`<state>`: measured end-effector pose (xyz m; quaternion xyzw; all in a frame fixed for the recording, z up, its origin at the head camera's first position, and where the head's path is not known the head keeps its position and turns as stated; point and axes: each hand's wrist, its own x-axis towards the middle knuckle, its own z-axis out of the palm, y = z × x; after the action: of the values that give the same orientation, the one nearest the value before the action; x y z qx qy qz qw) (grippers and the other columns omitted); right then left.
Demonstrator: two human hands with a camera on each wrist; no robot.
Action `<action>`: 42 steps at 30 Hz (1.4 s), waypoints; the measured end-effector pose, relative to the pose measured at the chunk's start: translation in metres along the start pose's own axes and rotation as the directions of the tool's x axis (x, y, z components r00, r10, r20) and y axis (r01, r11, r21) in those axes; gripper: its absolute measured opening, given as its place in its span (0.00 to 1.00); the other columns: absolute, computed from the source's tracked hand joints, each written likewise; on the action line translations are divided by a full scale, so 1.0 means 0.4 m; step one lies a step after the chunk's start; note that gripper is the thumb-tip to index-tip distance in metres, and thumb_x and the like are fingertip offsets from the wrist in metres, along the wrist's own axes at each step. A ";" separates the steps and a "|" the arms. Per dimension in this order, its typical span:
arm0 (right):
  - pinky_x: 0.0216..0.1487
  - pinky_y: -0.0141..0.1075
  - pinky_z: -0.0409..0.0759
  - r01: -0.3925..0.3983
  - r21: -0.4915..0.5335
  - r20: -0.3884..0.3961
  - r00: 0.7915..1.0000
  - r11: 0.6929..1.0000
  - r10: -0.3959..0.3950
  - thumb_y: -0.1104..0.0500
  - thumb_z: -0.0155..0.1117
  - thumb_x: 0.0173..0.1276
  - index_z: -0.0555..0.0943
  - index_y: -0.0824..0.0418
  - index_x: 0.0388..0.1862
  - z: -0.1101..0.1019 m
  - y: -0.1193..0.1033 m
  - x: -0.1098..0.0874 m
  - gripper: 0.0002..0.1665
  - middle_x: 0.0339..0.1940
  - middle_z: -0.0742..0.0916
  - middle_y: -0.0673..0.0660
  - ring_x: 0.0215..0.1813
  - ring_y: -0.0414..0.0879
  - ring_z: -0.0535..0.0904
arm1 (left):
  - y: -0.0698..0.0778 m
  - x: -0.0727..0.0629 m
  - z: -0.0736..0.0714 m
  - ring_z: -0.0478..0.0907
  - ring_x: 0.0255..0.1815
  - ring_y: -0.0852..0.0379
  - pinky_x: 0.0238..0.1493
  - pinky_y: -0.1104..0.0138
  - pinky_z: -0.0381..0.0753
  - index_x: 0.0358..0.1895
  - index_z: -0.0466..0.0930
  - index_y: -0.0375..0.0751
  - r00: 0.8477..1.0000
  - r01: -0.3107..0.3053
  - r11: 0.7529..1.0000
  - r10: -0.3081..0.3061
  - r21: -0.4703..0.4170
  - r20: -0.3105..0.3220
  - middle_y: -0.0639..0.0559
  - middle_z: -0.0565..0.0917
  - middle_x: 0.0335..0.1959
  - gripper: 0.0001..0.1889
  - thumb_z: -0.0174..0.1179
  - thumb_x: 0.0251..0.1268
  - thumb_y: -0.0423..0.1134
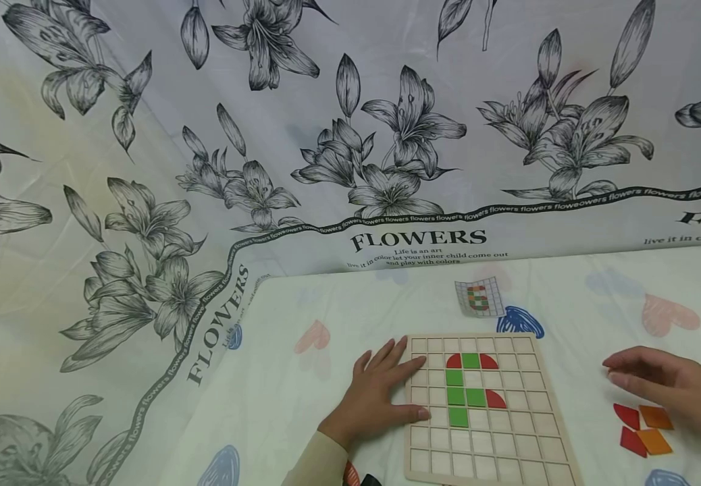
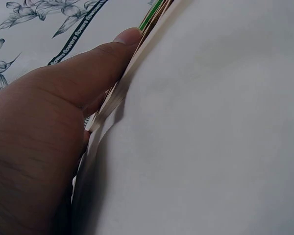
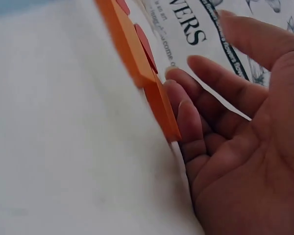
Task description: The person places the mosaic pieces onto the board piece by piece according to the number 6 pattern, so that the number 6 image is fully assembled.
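A wooden grid board [image 1: 539,442] lies on the table with several green square tiles [image 1: 456,396] and three red quarter-round tiles [image 1: 496,399] in its cells. My left hand [image 1: 375,395] rests at the board's left edge, fingers spread and the thumb on the frame; in the left wrist view the thumb [image 2: 105,61] touches the rim. To the right, my right hand [image 1: 669,381] hovers empty with loosely bent fingers. Just below it lie two orange tiles [image 1: 655,442] and two red tiles [image 1: 627,416]; the right wrist view shows orange tiles [image 3: 132,54] beside the fingers.
A small printed pattern card [image 1: 479,297] lies behind the board. The white tablecloth [image 1: 338,324] carries pink and blue hearts. A flower-print curtain [image 1: 326,101] hangs behind and to the left. A small black object [image 1: 371,480] shows at the bottom edge beside my left sleeve.
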<state>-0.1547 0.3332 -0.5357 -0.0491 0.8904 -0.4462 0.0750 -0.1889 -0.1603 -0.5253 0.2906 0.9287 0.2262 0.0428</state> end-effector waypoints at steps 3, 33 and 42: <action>0.44 0.28 0.84 0.021 -0.041 0.045 0.999 0.999 -0.019 0.53 0.75 0.78 0.84 0.64 0.62 -0.005 0.008 0.000 0.22 0.53 0.88 0.53 0.45 0.36 0.83 | -0.002 0.001 0.002 0.43 0.89 0.55 0.81 0.36 0.43 0.84 0.67 0.72 1.000 -0.003 1.000 0.003 0.003 -0.001 0.61 0.51 0.90 0.45 0.63 0.66 0.78; 0.40 0.27 0.77 0.280 -0.118 0.162 0.952 0.953 -0.260 0.63 0.76 0.74 0.84 0.44 0.42 0.012 -0.002 -0.011 0.13 0.38 0.84 0.38 0.39 0.36 0.76 | 0.001 -0.002 -0.001 0.42 0.89 0.55 0.81 0.37 0.41 0.84 0.68 0.71 1.000 0.004 1.000 -0.004 -0.013 0.000 0.60 0.52 0.90 0.45 0.65 0.65 0.77; 0.42 0.29 0.83 0.143 -0.142 0.123 0.984 0.979 -0.126 0.58 0.76 0.75 0.87 0.51 0.48 0.029 -0.051 -0.011 0.08 0.41 0.87 0.45 0.40 0.36 0.79 | -0.001 -0.003 -0.001 0.43 0.89 0.54 0.81 0.36 0.43 0.85 0.67 0.71 1.000 0.000 1.000 0.000 0.002 0.002 0.60 0.52 0.90 0.45 0.64 0.66 0.76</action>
<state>-0.1478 0.3125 -0.5258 -0.1402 0.9104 -0.3783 0.0911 -0.1881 -0.1615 -0.5253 0.2908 0.9289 0.2249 0.0436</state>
